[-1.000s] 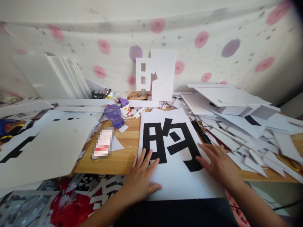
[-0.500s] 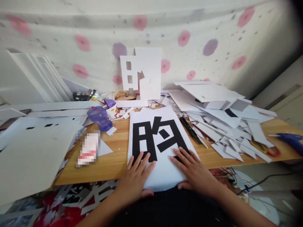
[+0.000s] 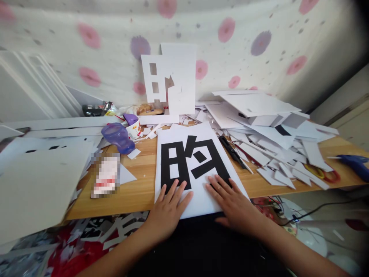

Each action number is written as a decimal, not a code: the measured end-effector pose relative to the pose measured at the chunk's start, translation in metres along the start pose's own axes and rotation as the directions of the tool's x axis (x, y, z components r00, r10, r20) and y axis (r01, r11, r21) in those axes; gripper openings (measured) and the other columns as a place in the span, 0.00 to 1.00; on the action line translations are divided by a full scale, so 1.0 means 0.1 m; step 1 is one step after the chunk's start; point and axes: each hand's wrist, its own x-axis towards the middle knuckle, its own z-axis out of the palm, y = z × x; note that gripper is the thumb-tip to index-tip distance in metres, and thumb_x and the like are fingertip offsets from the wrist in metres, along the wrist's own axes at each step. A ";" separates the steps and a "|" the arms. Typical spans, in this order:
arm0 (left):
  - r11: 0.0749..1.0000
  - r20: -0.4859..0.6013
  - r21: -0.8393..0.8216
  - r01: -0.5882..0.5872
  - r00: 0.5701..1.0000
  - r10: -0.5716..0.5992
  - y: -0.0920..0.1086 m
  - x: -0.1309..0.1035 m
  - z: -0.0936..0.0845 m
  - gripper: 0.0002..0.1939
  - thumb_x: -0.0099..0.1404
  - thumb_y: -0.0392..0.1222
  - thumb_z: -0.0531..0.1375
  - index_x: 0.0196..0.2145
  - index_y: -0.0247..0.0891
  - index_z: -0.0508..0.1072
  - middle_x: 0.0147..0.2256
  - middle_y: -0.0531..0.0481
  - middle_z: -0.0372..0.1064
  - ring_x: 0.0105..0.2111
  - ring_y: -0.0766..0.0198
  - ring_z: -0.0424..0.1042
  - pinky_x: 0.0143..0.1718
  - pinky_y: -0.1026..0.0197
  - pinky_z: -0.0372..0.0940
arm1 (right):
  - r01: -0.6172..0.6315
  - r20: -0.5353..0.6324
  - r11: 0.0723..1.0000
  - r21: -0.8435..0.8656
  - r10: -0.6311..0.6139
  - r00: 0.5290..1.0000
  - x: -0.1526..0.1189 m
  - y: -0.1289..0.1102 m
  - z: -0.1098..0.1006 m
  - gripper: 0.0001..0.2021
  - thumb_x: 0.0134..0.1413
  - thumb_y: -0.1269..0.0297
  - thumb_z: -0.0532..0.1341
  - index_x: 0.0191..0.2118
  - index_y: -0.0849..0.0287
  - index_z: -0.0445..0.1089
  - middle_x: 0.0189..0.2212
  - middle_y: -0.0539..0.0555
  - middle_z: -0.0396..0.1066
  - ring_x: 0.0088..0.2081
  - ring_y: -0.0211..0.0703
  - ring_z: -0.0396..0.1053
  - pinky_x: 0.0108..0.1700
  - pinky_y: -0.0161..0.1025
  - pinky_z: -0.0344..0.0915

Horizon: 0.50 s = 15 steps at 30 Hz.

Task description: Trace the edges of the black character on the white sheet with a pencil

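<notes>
A white board (image 3: 198, 200) bearing a large black character (image 3: 183, 165) lies at the table's front edge. My left hand (image 3: 167, 207) rests with spread fingers on its lower left part, the fingertips at the bottom of the black strokes. On the lower right part lies my right hand (image 3: 230, 200), fingers also apart, touching the end of the right black stroke. Neither hand grips anything. Behind the board, a white cut-out panel (image 3: 181, 77) with square openings stands upright near the patterned curtain.
A black cutter (image 3: 232, 152), white offcuts (image 3: 259, 154), scissors (image 3: 331, 176) and a blue glue gun (image 3: 354, 165) lie to the right. At left are a purple container (image 3: 118, 136), a paper cup (image 3: 134, 129) and a large white sheet (image 3: 37, 181).
The camera view has tilted slightly down. The board's lower edge now sits nearer the table edge, and both hands remain flat on it, a little lower relative to the character.
</notes>
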 end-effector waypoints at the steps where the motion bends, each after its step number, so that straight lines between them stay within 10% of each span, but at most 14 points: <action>1: 1.000 -0.007 0.006 -0.003 1.000 0.003 0.00 0.00 0.02 0.35 0.67 0.26 0.44 0.67 0.51 0.45 0.68 0.46 0.40 0.67 0.45 0.40 0.61 0.35 0.46 | 0.029 0.008 0.999 0.023 -0.029 1.000 0.05 -0.05 -0.02 0.48 0.48 0.48 0.65 0.68 0.64 0.45 0.68 0.65 0.43 0.67 0.64 0.43 0.61 0.64 0.49; 15: 0.975 0.104 -0.215 0.046 0.994 -0.024 -0.03 0.09 -0.20 0.44 0.56 0.51 0.60 0.66 0.34 0.49 0.67 0.38 0.42 0.67 0.47 0.42 0.65 0.39 0.43 | 0.175 -0.094 0.985 0.005 -0.173 0.980 0.37 -0.36 0.16 0.40 0.62 0.45 0.50 0.67 0.74 0.45 0.67 0.70 0.45 0.68 0.60 0.41 0.61 0.64 0.50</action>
